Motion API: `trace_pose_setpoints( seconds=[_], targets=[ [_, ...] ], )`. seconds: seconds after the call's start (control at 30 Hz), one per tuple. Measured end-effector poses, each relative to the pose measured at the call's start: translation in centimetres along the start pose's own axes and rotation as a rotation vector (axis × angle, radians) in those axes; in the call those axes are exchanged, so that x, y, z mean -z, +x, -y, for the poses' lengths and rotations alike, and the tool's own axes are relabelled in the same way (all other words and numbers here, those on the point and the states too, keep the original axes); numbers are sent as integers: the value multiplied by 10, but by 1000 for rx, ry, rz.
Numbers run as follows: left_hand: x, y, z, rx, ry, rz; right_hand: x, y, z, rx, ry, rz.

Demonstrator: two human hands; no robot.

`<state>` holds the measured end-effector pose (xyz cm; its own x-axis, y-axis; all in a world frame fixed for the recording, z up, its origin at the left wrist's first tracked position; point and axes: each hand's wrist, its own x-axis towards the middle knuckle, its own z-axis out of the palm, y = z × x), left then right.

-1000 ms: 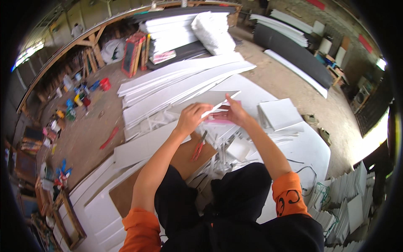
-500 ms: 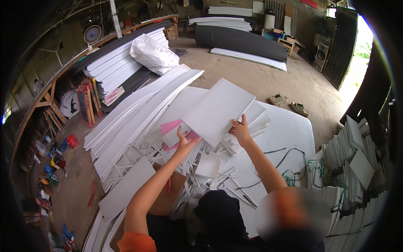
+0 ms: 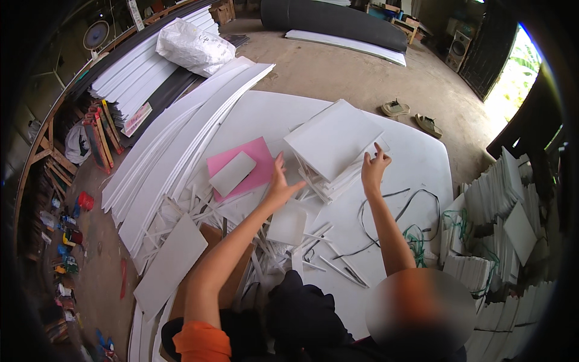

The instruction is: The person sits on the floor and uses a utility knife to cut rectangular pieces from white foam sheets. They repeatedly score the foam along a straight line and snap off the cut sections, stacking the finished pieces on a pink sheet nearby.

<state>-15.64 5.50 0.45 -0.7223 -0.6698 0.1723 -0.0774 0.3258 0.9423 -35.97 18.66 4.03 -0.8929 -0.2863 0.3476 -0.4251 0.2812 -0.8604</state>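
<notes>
A stack of white foam boards (image 3: 333, 137) rests on the white sheet before me, its top board lying slightly askew over the ones beneath. My left hand (image 3: 280, 186) is just left of the stack, thumb and fingers spread, holding nothing. Off the stack's right edge, my right hand (image 3: 375, 170) is raised with its fingers apart and nothing visible in it. To the left of my left hand lies a pink sheet (image 3: 260, 160) with a small white board (image 3: 233, 172) on it. White offcut strips (image 3: 199, 208) are scattered below, beside a squarish white piece (image 3: 287, 225).
Long white foam sheets (image 3: 175, 142) run along the left. Dark straps (image 3: 410, 196) and green twine (image 3: 416, 244) lie at right. Bundled white boards (image 3: 494, 187) stand at the far right. Sandals (image 3: 428, 125) are on the floor beyond the sheet, with a large black roll (image 3: 338, 24) farther back.
The white board that both hands held up now lies on top of the stack. Both hands have let go and moved apart. The view has tilted down, and the pink sheet is more exposed.
</notes>
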Motion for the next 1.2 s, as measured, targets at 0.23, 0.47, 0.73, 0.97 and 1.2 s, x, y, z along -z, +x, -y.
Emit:
trace_pose_setpoints(
  seconds=[0.23,0.47,0.73,0.97,1.2],
  targets=[
    [178,-176,69,342,500,136,-4,-167,-40,90,5,654],
    [262,-324,91,616,521,-457,-102,-265,-56,179,-3,1199],
    [221,-388,135,503,778,-499,-209,-347,22,459,-302,1158],
    [212,-335,144,339,867,-500,-214,-370,42,580,-424,1056],
    [231,-312,183,233,1038,-411,-227,-350,30,368,-291,1113]
  ],
)
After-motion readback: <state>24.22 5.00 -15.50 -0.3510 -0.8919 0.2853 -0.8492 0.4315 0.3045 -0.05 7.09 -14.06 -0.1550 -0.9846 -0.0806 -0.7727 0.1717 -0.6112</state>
